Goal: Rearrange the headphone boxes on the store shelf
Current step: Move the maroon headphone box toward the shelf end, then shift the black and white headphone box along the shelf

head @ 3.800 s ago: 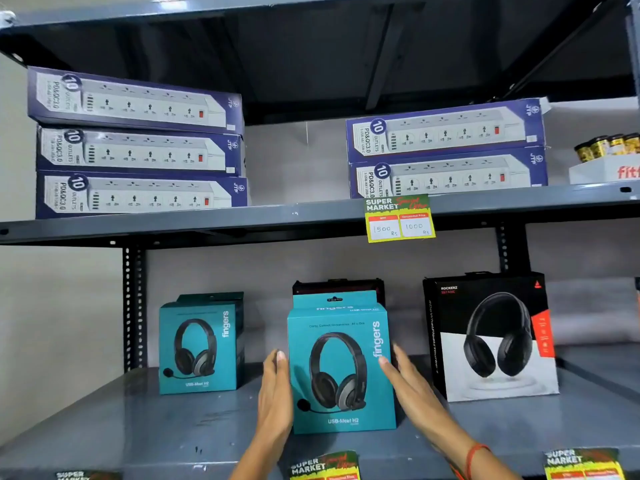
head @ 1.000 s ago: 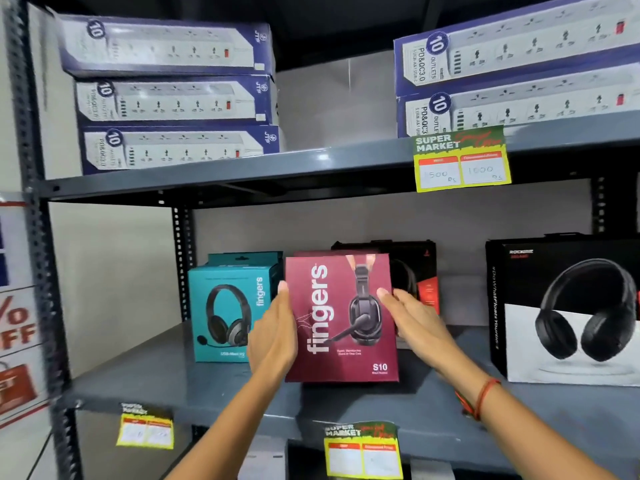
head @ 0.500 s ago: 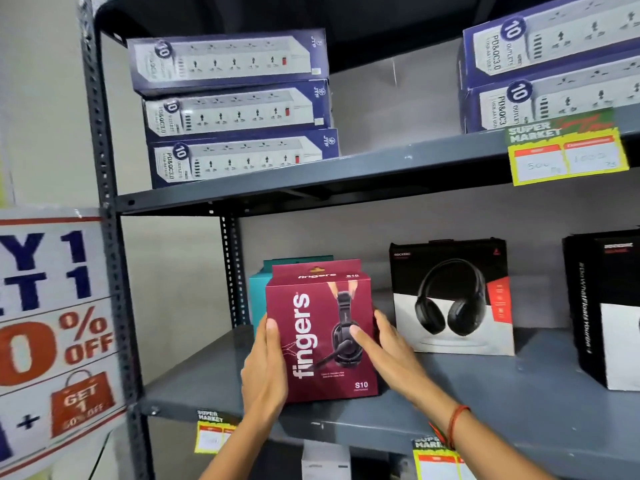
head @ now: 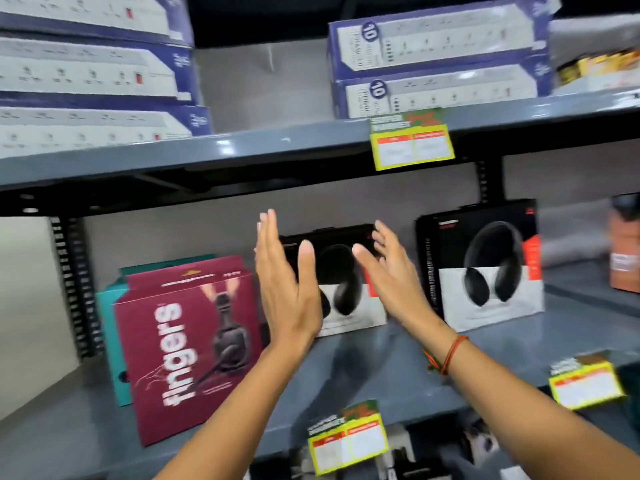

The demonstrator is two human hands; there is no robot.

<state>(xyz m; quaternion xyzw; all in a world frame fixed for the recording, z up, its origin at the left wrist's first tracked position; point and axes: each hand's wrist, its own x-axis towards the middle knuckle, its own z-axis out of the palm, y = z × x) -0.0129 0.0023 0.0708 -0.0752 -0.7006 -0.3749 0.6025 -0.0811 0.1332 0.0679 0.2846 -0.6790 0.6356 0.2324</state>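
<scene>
A maroon "fingers" headphone box [head: 187, 344] stands on the grey shelf [head: 363, 368] at the left, in front of a teal box [head: 110, 341] that is mostly hidden. A black-and-white headphone box [head: 346, 306] stands in the middle, farther back. My left hand [head: 287, 282] and my right hand [head: 391, 275] are raised in front of it, palms facing each other, fingers apart, holding nothing. A second black-and-white headphone box [head: 485, 265] stands to the right.
Blue power-strip boxes [head: 440, 57] are stacked on the upper shelf [head: 242, 150], left and right. Yellow price tags [head: 412, 143] hang on the shelf edges. An orange box [head: 623, 251] sits at the far right. Bare shelf lies between the maroon box and the right box.
Both hands have let go of the maroon box, which now stands at the left in front of the teal box. The hands have moved right, to the middle black-and-white box.
</scene>
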